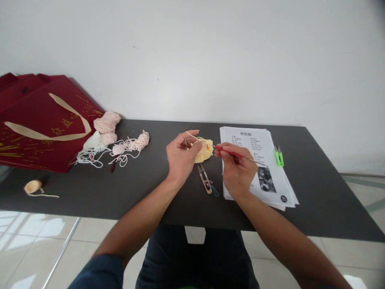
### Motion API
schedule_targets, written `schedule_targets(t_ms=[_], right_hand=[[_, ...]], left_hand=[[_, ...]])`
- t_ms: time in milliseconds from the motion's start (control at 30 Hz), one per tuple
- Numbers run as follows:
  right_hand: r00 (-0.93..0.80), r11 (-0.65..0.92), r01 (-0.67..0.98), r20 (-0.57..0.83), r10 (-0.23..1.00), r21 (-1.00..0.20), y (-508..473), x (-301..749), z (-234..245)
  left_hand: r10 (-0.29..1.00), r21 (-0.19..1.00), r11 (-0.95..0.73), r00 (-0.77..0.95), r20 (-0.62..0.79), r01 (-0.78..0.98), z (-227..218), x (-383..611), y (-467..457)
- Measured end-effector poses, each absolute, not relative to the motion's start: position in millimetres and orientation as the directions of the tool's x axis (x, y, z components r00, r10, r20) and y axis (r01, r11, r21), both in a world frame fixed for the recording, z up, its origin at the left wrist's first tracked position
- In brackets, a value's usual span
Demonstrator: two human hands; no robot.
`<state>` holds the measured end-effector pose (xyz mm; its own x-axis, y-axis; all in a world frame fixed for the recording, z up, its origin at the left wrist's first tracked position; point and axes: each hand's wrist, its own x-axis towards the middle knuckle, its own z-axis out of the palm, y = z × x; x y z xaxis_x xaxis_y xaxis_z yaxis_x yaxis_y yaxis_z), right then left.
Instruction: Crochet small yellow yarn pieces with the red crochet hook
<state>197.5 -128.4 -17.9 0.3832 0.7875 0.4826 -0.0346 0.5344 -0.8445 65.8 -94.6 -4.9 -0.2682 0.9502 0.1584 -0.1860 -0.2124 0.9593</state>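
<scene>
My left hand (180, 154) pinches a pale yellow crocheted piece (205, 151) above the dark table (315, 200), with a strand of yellow yarn running over its raised index finger. My right hand (236, 168) is closed round a thin red crochet hook (231, 152). The hook's tip points left into the edge of the yellow piece. Both hands hover just above the table near its middle.
Small metal thread snips (205, 178) lie under the hands. A stack of printed sheets (264, 168) lies to the right, green snips (278, 156) beside it. Pink and white yarn bundles (114, 140) and a red gift bag (42, 120) sit left, a small yarn ball (33, 186) near the left edge.
</scene>
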Motion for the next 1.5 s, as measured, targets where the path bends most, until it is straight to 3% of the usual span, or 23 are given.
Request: schedule_targets(t_ms=[200,400,533,733,833,1033,1167,1267,1500], right_hand=[[0.221,0.633,0.11,0.64,0.736,-0.767,-132,199,-27],[0.172,0.629,0.128,0.642,0.747,-0.767,-130,202,-29],[0.189,0.634,0.041,0.629,0.754,-0.772,-128,200,-29],[0.253,0.523,-0.202,0.472,0.844,-0.828,-113,206,-25],[0.227,0.507,-0.227,0.461,0.858,-0.832,-106,215,-22],[0.198,0.627,0.032,0.62,0.759,-0.778,-110,222,-16],[0.201,0.645,0.148,0.661,0.723,-0.75,-120,218,-13],[0.258,0.577,0.064,0.572,0.779,-0.815,-121,217,-11],[0.283,0.51,-0.177,0.453,0.846,-0.842,-115,218,-11]], left_hand=[[0.975,0.907,-0.1,-0.222,0.007,-0.41,-3,65,-91],[0.992,0.789,0.108,0.019,-0.121,-0.605,2,61,-88],[0.981,0.729,0.193,0.125,-0.147,-0.657,5,57,-86],[0.981,0.781,0.185,0.153,-0.116,-0.596,7,54,-87],[0.986,0.841,0.149,0.138,-0.09,-0.52,6,54,-87],[0.998,0.946,0.035,-0.041,-0.051,-0.323,3,56,-88],[0.986,0.97,-0.131,-0.124,0.107,-0.203,-1,58,-89],[0.975,0.962,-0.203,-0.126,0.182,-0.182,-3,59,-91],[0.99,0.928,-0.135,-0.019,0.137,-0.348,-2,57,-89]])
